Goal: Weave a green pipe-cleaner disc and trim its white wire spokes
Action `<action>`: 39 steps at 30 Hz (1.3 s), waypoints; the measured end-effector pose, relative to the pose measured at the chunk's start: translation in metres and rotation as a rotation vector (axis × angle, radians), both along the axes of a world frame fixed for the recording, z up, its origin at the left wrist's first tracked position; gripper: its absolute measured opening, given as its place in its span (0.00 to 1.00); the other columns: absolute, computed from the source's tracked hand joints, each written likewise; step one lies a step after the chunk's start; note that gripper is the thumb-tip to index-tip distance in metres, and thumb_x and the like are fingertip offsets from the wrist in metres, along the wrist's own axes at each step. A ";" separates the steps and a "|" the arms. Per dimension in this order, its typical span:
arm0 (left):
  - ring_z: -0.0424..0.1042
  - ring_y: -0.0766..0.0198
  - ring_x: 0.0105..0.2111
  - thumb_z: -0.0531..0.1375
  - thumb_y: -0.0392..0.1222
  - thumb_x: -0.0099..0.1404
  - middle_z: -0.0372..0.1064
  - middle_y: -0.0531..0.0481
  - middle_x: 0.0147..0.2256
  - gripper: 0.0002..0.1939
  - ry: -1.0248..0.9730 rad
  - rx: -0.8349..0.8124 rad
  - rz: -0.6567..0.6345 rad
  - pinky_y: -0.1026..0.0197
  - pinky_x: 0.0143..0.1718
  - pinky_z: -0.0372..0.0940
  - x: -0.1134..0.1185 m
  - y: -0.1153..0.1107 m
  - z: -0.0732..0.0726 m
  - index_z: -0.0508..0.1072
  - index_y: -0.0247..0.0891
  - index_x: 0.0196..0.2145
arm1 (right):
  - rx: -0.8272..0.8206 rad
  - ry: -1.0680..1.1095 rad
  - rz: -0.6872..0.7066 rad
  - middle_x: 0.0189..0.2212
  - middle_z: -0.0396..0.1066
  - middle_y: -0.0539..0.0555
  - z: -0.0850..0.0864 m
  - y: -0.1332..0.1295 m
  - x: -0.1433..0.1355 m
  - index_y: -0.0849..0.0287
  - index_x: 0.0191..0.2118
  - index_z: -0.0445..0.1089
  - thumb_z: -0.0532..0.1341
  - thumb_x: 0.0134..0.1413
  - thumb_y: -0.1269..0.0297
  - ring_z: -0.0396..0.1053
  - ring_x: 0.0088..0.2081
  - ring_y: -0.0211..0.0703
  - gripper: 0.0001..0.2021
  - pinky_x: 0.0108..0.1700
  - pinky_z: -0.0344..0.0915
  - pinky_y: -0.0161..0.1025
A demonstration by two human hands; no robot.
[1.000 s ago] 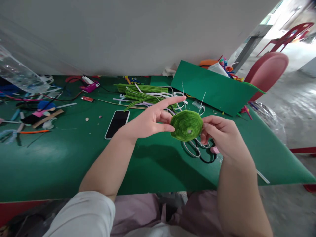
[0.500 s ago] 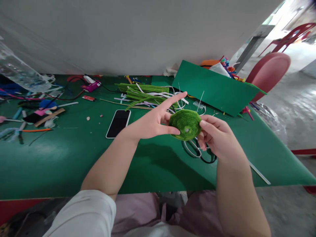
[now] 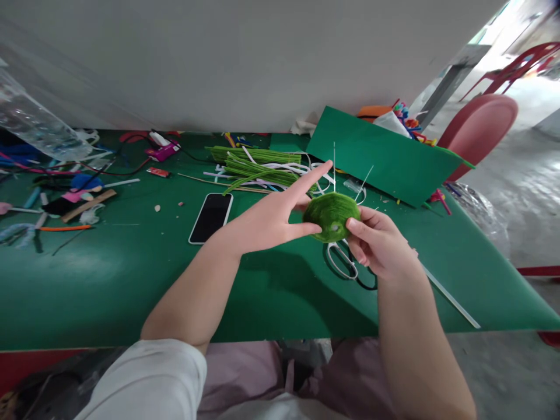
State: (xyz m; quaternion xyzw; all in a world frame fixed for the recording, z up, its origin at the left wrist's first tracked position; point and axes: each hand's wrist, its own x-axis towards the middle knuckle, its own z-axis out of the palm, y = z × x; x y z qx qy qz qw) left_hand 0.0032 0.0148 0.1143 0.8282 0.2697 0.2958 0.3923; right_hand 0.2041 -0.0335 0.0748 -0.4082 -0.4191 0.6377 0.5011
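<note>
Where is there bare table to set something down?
Near-edge tabletop is bare left of the left forearm and between it and the right forearm, nearer than the scissors. Crowded: behind the smartphone, around the green pipe cleaners.

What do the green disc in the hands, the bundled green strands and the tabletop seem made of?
Green disc: matte, fuzzy fibre in rings, possibly chenille.
Green strands: probably similar fuzzy stems; pile too small to confirm.
Tabletop: smooth, semi-gloss, perhaps vinyl or painted, judging by its soft reflections.
</note>
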 end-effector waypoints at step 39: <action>0.71 0.59 0.40 0.57 0.35 0.58 0.71 0.51 0.36 0.29 -0.268 -0.323 0.020 0.52 0.43 0.67 0.017 0.001 -0.008 0.52 0.46 0.55 | 0.044 0.179 -0.096 0.15 0.60 0.41 -0.001 0.005 -0.012 0.57 0.32 0.64 0.65 0.43 0.61 0.50 0.09 0.23 0.11 0.08 0.46 0.22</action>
